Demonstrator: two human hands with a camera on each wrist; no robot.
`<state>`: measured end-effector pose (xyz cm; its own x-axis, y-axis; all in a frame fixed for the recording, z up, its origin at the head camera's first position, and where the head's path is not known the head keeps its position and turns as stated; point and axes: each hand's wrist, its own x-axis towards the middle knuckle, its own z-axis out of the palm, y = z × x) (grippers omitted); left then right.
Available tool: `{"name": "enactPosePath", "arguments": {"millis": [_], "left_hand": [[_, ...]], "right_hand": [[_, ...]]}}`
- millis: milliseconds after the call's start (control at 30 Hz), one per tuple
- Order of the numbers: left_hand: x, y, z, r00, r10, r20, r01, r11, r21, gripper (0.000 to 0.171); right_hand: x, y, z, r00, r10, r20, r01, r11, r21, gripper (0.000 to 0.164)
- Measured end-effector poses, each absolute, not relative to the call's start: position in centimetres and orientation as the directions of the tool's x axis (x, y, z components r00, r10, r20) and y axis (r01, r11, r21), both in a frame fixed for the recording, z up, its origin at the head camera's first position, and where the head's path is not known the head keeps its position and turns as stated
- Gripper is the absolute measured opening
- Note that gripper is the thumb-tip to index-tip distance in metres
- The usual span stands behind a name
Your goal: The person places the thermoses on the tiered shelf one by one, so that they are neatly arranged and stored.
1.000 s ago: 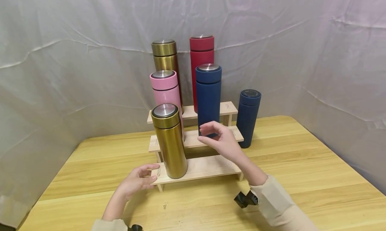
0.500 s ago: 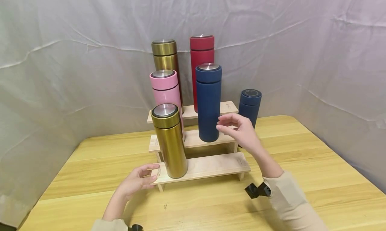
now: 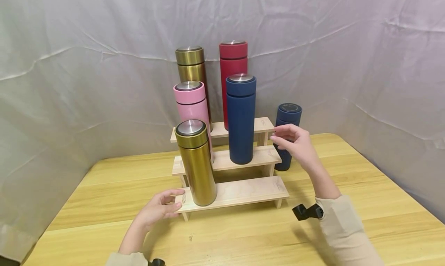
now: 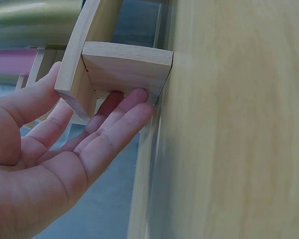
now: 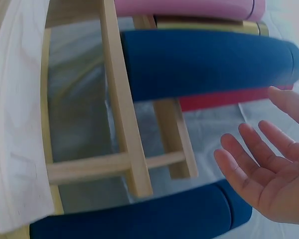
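A three-step wooden display stand bears several thermos bottles. My left hand holds the left end of its lowest step, the thumb at the board's edge and fingers against the leg. Close by on that step stands a gold thermos. My right hand holds nothing, its fingers loosely bent. It hovers in front of a shorter blue thermos on the table, partly hiding it; contact cannot be told. On the middle step a tall blue thermos stands upright beside a pink thermos.
On the top step, a second gold thermos and a red thermos stand at the back, partly hidden by bottles before them. The stand sits on a wood-grain table, with a grey cloth backdrop behind and at the sides.
My right hand has moved right and slightly up, from in front of the tall blue thermos to the shorter blue one. The left hand and the bottles have stayed put.
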<state>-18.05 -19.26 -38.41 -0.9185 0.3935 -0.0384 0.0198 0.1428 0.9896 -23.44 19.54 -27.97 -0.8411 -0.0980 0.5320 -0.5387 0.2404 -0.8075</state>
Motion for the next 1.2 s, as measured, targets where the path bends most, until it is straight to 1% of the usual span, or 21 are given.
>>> {"name": "enactPosePath", "arguments": {"millis": [333,467,633,767,933,1067,1200], "left_hand": [[-18.1,-19.0,-38.4,-0.921,0.386,-0.047,0.007,0.138,0.99,0.053],[-18.1,-19.0,-38.4,-0.923,0.382,-0.048,0.006,0.139,0.99,0.053],[-18.1,-19.1,-38.4,-0.924,0.379,-0.049,0.003,0.136,0.991,0.054],[-18.1,-19.1,-38.5,-0.924,0.379,-0.049,0.003,0.136,0.991,0.053],[-18.1,-19.1,-38.5,-0.924,0.379,-0.048,0.004,0.136,0.991,0.054],[-18.1,-19.1,-38.5,-0.924,0.379,-0.049,0.004,0.136,0.991,0.053],[-18.1,-19.2,-38.5,-0.924,0.379,-0.052,0.001,0.137,0.991,0.054]], "right_hand": [[-24.3,21.7,-28.7,-0.859,0.011,0.512,-0.492,0.257,-0.832,0.032],[-24.8,22.5,-28.9,-0.853,0.049,0.519,-0.489,0.268,-0.83,0.031],[-25.4,23.1,-29.4,-0.855,0.143,0.498,-0.448,0.278,-0.85,0.033],[-26.1,23.4,-30.0,-0.858,0.224,0.463,-0.391,0.301,-0.87,0.041],[-26.8,23.6,-30.6,-0.859,0.278,0.431,-0.33,0.343,-0.88,0.058],[-27.2,23.8,-31.0,-0.887,0.257,0.383,-0.296,0.32,-0.9,0.071],[-27.6,23.9,-31.5,-0.913,0.214,0.347,-0.284,0.278,-0.918,0.078]]}}
